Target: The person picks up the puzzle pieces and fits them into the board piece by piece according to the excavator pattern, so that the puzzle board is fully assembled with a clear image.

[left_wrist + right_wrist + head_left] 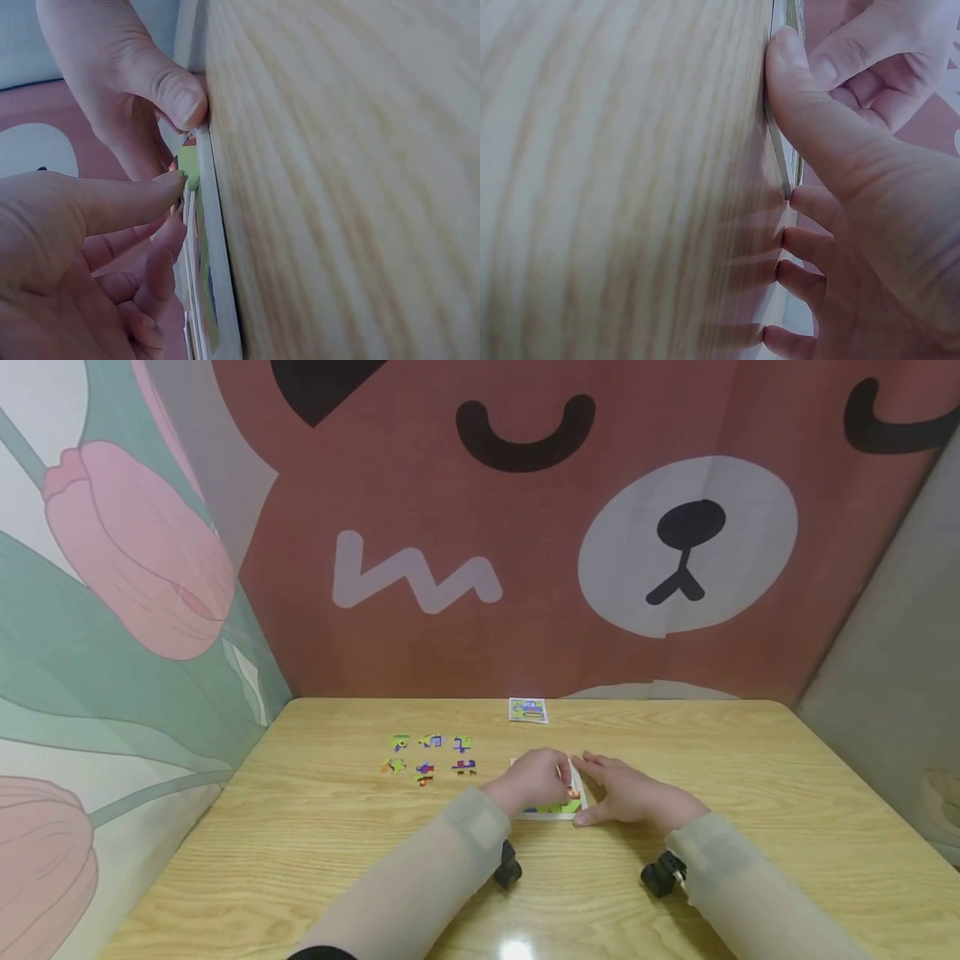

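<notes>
A puzzle board (552,816) with a white frame lies flat on the table, partly covered by both hands. My left hand (536,779) is over it; thumb and fingers pinch a small green jigsaw piece (188,166) at the board's surface, near its right side. Much of that piece is hidden by the fingers. Along the board's right edge rests my right hand (630,792), thumb at the near right corner and the other fingers spread toward the far side. In the right wrist view, the right hand's fingertips touch the tabletop beside the frame (778,154).
Several loose jigsaw pieces (425,768) lie in rough rows on the wooden table (300,860), left of the board. A small printed picture card (528,710) lies at the table's back edge. Behind stands a curtain (420,652) with a bear print.
</notes>
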The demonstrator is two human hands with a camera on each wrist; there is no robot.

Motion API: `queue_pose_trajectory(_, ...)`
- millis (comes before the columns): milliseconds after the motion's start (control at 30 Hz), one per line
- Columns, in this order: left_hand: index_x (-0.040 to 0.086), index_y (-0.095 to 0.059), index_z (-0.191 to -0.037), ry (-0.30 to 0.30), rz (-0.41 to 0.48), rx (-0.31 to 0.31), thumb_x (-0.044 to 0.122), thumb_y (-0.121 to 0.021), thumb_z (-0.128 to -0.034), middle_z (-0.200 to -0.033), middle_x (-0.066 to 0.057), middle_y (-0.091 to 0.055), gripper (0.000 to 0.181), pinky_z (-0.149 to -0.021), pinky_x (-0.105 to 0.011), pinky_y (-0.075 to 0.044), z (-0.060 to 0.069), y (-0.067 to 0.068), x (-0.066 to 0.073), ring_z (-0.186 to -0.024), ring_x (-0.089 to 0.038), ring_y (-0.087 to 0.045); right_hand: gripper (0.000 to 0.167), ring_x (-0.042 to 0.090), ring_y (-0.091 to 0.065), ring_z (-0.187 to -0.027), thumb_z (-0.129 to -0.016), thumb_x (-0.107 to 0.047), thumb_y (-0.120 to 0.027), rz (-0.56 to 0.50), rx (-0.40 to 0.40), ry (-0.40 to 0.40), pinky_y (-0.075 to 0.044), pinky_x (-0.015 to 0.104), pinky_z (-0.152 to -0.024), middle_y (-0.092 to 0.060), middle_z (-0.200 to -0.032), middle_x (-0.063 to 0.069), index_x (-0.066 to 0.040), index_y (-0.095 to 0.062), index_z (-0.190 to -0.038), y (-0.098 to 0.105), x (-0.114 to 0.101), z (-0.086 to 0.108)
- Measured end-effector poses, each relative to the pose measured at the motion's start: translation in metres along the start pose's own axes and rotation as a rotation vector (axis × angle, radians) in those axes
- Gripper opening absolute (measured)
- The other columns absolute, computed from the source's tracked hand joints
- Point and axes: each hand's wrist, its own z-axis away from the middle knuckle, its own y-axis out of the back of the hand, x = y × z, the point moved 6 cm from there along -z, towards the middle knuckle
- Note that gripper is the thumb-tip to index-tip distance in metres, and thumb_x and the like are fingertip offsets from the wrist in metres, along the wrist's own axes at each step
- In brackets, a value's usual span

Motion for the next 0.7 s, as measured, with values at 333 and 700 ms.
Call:
queue_pose_trajectory(333, 0.016, -0.065, -0.086, 0.004, -0.109, -0.023, 0.018, -0.080, -0.0832, -0.082, 0.007, -0.060, 0.016, -0.071, -0.026, -0.044, 0.0001, -0.0025, -0.0037, -0.077, -0.011, -0.053, 0.107, 0.049, -0.024, -0.140, -0.073, -0.056, -0.079, 0.005, 0.002, -0.003, -0.025, 0.064, -0.107, -0.025, -0.155, 0.027, -0.004, -0.031, -0.153, -0.0010, 0.0010, -0.0002)
queue_pose_trajectory(700, 0.016, -0.063, -0.096, -0.003, -0.275, 0.003, 0.025, -0.080, -0.0837, -0.086, 0.006, -0.057, 0.023, -0.077, -0.030, -0.044, 0.0061, 0.0013, 0.0052, -0.080, -0.012, -0.053, 0.105, 0.049, -0.022, -0.140, -0.075, -0.055, -0.078, 0.008, -0.005, 0.004, -0.024, 0.064, -0.107, -0.023, -0.156, 0.028, -0.003, -0.030, -0.153, -0.0014, 0.0003, -0.0004)
